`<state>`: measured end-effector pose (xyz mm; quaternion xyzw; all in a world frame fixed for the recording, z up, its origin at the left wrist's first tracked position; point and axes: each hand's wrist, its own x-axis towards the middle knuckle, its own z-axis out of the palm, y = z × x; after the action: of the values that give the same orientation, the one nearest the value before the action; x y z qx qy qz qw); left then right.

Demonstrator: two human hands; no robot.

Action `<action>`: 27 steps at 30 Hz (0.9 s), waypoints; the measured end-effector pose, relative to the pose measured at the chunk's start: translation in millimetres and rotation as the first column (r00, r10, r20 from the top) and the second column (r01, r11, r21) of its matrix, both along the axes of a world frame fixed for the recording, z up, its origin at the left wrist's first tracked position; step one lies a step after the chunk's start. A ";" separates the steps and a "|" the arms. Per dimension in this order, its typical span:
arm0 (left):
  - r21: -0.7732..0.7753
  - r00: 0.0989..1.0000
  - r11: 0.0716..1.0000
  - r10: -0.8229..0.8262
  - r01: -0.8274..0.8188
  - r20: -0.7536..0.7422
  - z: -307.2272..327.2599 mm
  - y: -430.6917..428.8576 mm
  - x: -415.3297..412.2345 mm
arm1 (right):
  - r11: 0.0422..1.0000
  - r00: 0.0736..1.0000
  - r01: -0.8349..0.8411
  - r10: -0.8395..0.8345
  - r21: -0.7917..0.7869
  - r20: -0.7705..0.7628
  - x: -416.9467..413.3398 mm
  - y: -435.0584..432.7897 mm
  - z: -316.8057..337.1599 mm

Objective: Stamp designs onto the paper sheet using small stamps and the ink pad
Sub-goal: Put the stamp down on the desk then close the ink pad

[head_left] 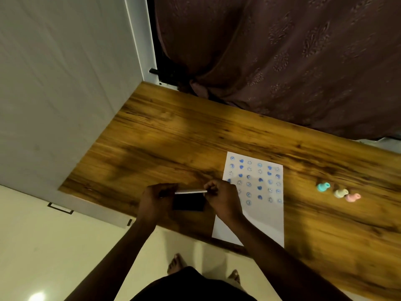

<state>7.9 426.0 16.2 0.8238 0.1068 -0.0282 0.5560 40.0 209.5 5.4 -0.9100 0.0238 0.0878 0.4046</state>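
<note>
My left hand [157, 199] and right hand [223, 197] each grip the ink pad [188, 204] — white lid [191, 192] raised — above the bench [173, 135]. Stamped paper sheet [258, 192] beside; three stamps [338, 192] lie well apart.

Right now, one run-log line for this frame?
phase: handling ink pad | left hand and right hand: on its white lid | stamps: untouched on table | paper sheet: partly stamped

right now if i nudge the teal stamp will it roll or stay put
The teal stamp looks to be lying on its side on the table, so it would probably roll a little. Its rounded, knobbed shape suggests a curving wobble. It looks small and light, so a slight push should shift it.
</note>
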 end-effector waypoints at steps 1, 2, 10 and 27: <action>0.003 1.000 1.000 0.011 -0.011 0.001 2.0 -1.5 -3.8 | 1.000 1.000 -0.014 0.014 -0.003 0.007 -2.3 -0.5 -0.8; 0.016 1.000 1.000 0.014 -0.014 -0.003 2.3 -2.6 -6.6 | 0.999 0.999 -0.032 0.032 -0.013 0.016 -4.5 -0.8 -1.8; 0.088 0.998 0.995 0.052 -0.049 -0.026 -3.4 -6.4 -14.5 | 0.987 0.986 -0.119 0.130 -0.111 0.105 -20.0 -2.4 -5.2; 0.143 0.997 0.987 0.072 -0.070 -0.012 -19.0 0.1 -24.6 | 0.972 0.970 -0.140 0.174 -0.191 0.172 -31.9 -0.1 0.5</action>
<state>-16.7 426.1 -2.9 0.8568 0.1424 -0.0076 0.4956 8.1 209.4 5.8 -0.9455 -0.0791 0.0312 0.3142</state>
